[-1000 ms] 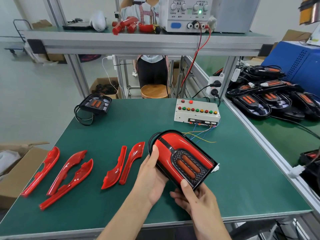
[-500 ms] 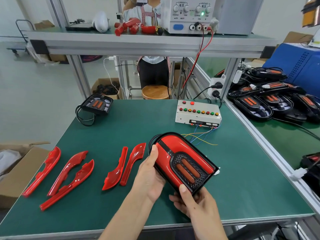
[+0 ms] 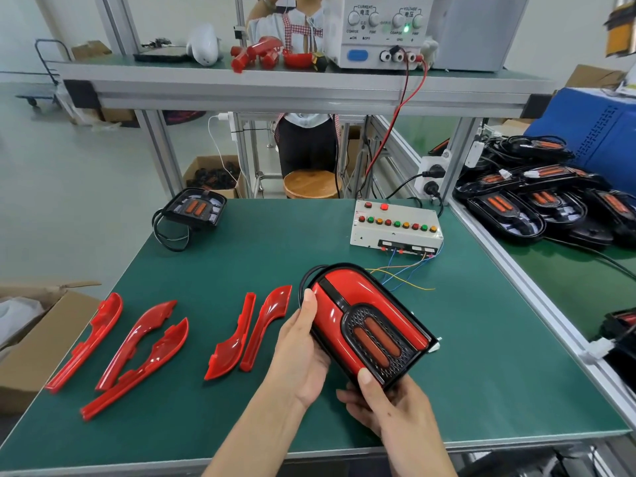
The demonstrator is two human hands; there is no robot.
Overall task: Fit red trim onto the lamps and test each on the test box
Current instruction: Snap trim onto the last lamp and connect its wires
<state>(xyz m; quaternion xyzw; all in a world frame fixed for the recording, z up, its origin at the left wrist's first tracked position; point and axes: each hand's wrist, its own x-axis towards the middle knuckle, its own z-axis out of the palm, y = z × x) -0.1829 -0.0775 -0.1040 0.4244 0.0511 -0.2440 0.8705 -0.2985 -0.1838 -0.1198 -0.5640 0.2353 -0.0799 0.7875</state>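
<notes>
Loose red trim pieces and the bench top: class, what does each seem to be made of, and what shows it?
Red trim pieces: probably glossy moulded plastic, given bright highlights and moulded tabs. Bench top: seemingly a matte green mat, perhaps rubber or vinyl, showing hardly any reflections.

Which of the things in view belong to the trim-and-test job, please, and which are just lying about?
Job:
- lamp with red trim, held by left hand and right hand
- loose red trim pieces
- test box
- untrimmed lamp
- lamp pile

Lying about:
- cardboard box
- wooden stool
- blue crate
</notes>
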